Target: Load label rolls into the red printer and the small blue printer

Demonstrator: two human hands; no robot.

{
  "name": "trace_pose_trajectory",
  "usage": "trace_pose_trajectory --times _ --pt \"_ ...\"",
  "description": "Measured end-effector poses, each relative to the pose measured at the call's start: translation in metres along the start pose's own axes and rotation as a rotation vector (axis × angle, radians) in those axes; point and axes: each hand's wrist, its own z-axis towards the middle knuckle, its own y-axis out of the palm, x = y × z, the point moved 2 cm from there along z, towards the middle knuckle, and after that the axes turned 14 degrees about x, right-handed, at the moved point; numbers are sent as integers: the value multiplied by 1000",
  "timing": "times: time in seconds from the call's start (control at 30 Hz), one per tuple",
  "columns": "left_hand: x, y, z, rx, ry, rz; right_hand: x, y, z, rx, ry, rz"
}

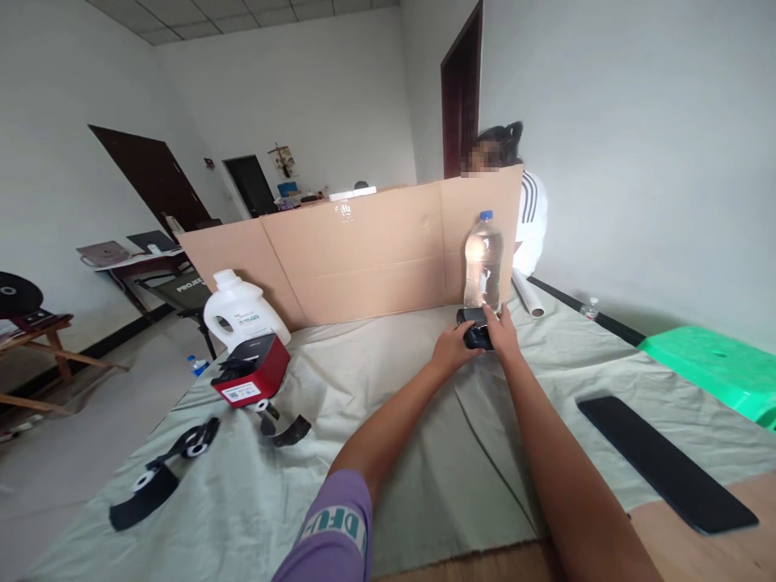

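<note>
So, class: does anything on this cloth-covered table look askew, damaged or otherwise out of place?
Nothing is spilled or visibly broken. The water bottle stands upright by the cardboard screen. Both hands, left hand and right hand, grip a small black device. The red box sits tilted, and loose black parts lie scattered nearby.

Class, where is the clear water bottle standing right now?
The water bottle stands upright at the table's far side, against the cardboard screen, just behind both hands, left and right.

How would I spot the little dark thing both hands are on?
Find the cardboard screen standing across the cloth-covered table. Near its right end stands a clear bottle with a blue cap. The small black gadget lies at the bottle's foot, between the left hand and right hand.
</note>
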Motion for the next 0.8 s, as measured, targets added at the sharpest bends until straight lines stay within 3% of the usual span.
trace_pose_trajectory --times 0.13,0.27,0.37,0.43,0.47,0.53,0.63,0.67,0.73,0.77,0.8 --pt "-6 29 10 -54 78 -31 35 5 12 11 118 80" --pt "-9 44 7 -49 38 30 47 13 10 65 108 26" --pt "1 38 -7 -72 46 96 43 11 8 65 103 -61" --pt "13 15 -25 -27 71 138 30 6 8 119 31 -123" --pt "18 -5 -37 27 83 164 20 5 7 165 -55 -138" --pt "26 -63 -66 134 140 212 -6 10 -4 229 -268 -105" --pt "8 -189 -112 330 189 222 -49 40 -56 97 -477 74" --pt "-10 -237 -124 443 144 218 -62 57 -82 -13 -485 141" --pt "-59 -328 -146 816 -104 208 -88 97 -142 -259 -420 248" --pt "-88 -365 -156 1029 -256 186 -101 119 -172 -371 -393 297" --pt "-117 -393 -164 1142 -355 188 -115 141 -201 -484 -380 341"
